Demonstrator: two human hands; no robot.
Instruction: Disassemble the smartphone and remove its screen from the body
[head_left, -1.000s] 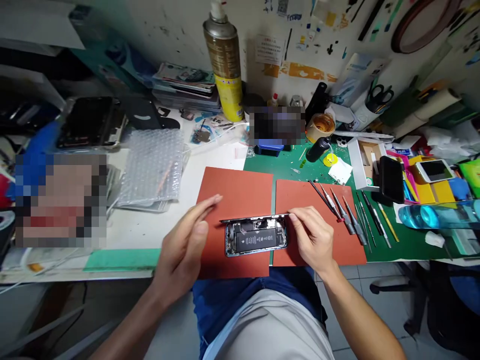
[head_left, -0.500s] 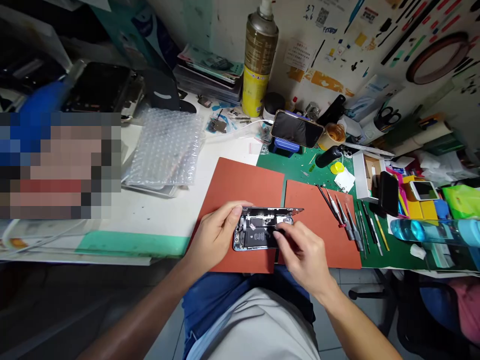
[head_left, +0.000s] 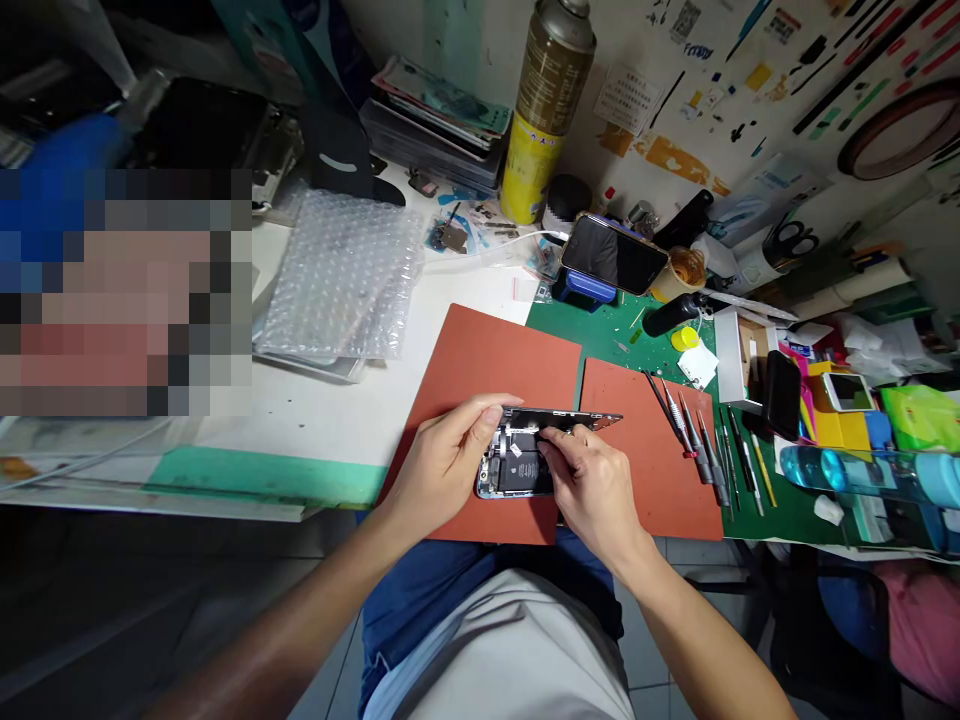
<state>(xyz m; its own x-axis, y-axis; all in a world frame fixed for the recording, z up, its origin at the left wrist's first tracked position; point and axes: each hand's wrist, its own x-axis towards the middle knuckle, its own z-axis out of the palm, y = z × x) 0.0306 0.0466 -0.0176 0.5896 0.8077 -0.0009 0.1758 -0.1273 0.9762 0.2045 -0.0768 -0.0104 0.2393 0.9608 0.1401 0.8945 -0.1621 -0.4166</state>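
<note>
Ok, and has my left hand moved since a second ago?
Yes. Judged against the left red mat, your left hand has moved right, from just beside the open phone to the left end of its lifted screen.

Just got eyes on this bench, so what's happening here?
A person has an opened phone over the reddish-brown mats. The left hand holds the raised display panel near its left end. The right hand's fingertips are down at the phone's insides, by the battery; what they touch is hidden. Slim hand tools lie to the right, seemingly unused.
</note>
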